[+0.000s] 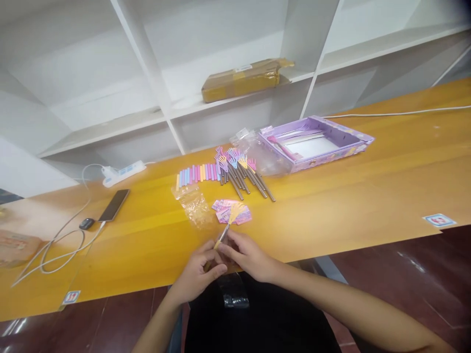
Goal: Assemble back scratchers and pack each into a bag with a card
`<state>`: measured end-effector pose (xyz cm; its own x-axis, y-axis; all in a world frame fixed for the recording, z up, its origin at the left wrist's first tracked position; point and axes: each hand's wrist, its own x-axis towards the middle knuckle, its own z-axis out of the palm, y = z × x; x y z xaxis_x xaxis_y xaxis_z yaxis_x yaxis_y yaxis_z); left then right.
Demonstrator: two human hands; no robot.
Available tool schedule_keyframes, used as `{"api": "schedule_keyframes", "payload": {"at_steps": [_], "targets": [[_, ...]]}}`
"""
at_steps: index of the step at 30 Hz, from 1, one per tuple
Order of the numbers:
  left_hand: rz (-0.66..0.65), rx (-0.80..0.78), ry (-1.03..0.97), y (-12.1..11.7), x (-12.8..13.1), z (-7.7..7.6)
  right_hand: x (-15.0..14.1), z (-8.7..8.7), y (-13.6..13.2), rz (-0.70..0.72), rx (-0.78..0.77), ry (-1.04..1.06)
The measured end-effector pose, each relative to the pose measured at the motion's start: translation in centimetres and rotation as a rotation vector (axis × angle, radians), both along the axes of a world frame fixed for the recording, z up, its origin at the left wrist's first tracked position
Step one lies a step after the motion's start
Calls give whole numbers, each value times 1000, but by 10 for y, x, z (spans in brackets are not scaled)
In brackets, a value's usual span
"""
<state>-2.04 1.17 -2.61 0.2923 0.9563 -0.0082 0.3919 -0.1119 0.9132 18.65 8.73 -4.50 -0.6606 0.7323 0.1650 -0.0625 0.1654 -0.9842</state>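
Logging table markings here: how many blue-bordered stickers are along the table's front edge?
2: a left sticker toward the picture's left side, and a right sticker near its right side. Others could be hidden behind the left hand or right hand.

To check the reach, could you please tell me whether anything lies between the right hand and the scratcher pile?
Yes: between the right hand and the scratcher pile lie pink cards, partly hidden by the held yellow scratcher.

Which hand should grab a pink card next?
Probably the right hand: it looks nearer the cards, while the left hand curls around the scratcher near its lower end.
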Motion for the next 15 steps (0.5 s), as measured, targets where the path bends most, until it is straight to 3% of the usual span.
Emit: {"api": "schedule_keyframes", "payload": {"at_steps": [2, 5, 8, 11, 15], "targets": [[-5, 1, 7, 0, 0, 0, -2, -3, 1, -11, -46, 11], [57, 32, -80, 4, 0, -4, -2, -2, 3, -41, -238, 114], [366, 87, -332, 9, 0, -12, 8, 13, 6, -187, -346, 244], [689, 71, -643, 13, 3, -20, 30, 31, 4, -288, -286, 279], [805, 53, -789, 15, 6, -21, 59, 33, -11, -366, -56, 176]]}}
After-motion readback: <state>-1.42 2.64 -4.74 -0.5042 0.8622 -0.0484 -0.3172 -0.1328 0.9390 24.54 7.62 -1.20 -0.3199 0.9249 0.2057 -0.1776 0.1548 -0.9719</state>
